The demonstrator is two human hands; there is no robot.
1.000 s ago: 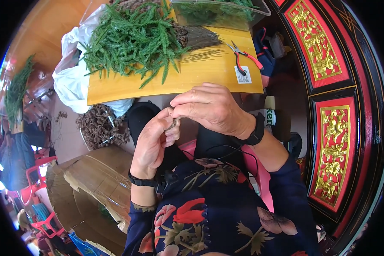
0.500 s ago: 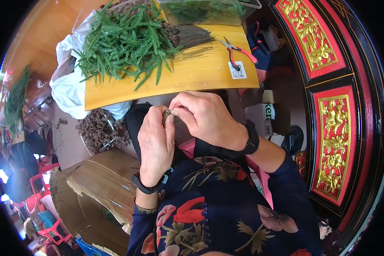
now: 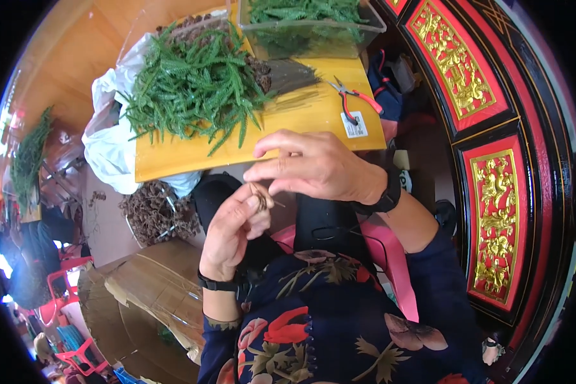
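Over my lap, my left hand (image 3: 227, 227) is closed, pinching a small brown pine cone (image 3: 261, 202) between thumb and fingers. A thin wire end sticks out beside it. Just above and to the right, my right hand (image 3: 329, 168) has its fingers apart and seems to hold nothing; its fingertips are close to the left hand. On the yellow table (image 3: 173, 160) ahead lies a heap of green artificial sprigs (image 3: 195, 89). To the right of the heap are dark pine cones (image 3: 260, 75), a bundle of thin wires (image 3: 294, 77) and red-handled pliers (image 3: 352, 96).
A clear plastic box (image 3: 313, 25) of green sprigs stands at the table's back. A white plastic bag (image 3: 105, 144) hangs at its left. Below lie brown pine cones (image 3: 157, 211) and an open cardboard box (image 3: 141, 275). Red and gold carved panels (image 3: 493, 224) rise at the right.
My right hand has let go and lifted away from the left, its fingers spreading. The left hand has lowered slightly, keeping the pine cone. The view has shifted, showing more of the box behind.
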